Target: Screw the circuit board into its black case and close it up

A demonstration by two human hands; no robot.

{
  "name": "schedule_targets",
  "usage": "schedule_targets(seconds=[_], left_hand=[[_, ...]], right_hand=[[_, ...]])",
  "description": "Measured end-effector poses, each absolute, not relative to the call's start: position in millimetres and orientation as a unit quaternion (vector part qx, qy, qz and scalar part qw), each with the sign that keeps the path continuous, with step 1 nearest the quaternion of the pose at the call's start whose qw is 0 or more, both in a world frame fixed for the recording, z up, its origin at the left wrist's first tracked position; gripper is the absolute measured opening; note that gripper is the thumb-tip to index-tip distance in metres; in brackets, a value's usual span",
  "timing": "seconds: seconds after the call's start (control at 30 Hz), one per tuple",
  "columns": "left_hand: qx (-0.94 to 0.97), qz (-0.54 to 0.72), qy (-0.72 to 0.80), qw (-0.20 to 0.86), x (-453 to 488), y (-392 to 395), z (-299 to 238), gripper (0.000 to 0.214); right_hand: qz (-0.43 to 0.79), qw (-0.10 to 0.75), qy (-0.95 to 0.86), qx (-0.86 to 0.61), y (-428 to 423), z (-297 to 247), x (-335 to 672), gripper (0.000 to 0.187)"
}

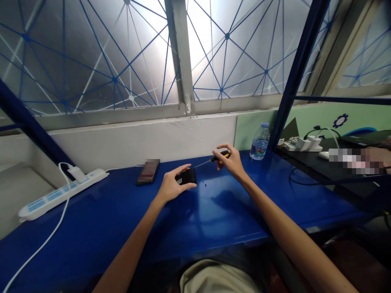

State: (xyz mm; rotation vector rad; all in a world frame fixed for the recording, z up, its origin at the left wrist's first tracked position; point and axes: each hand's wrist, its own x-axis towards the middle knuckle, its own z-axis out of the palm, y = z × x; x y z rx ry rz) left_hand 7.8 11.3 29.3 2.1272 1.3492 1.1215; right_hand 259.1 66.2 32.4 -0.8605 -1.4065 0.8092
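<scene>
My left hand (175,183) is closed around a small black box-shaped device (187,176), thumb on its near side and fingers on the far side. In my right hand (228,160) is a screwdriver (220,156) with a black and yellow handle, gripped between thumb and fingers. Its thin metal shaft points left, and the tip meets the device's right end near the upper corner; whether it sits in a screw is too small to tell. A few tiny dark pieces, which look like screws (205,185), lie on the blue table (232,219) just right of the device.
A phone (148,171) lies left of my hands. Farther left, a white power strip (64,194) has a plugged-in charger (77,173) and trailing cable. A water bottle (260,141) stands at the back right, beside a blue post (287,89). Another person's hand (375,156) shows far right.
</scene>
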Motion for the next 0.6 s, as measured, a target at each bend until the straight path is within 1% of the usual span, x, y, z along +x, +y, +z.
schedule_targets(seconds=[0.1,0.27,0.4,0.5,0.6], left_hand=[[0.757,0.404,0.479,0.184,7.0,10.9,31.8,0.067],[0.756,0.404,0.482,0.18,6.2,10.1,33.1,0.067],[0.759,0.397,0.481,0.188,7.9,9.6,32.1,0.068],[0.759,0.396,0.48,0.191,9.1,9.9,31.1,0.068],[0.758,0.398,0.48,0.193,9.4,10.2,31.2,0.066]], right_hand=[[0.345,0.602,-0.615,-0.373,66.0,32.8,258.5,0.048],[0.407,0.599,-0.608,-0.326,67.9,32.8,258.9,0.059],[0.37,0.611,-0.612,-0.341,69.2,31.0,259.7,0.052],[0.333,0.615,-0.619,-0.358,69.6,29.9,259.7,0.051],[0.321,0.612,-0.62,-0.371,69.6,29.7,259.2,0.05]])
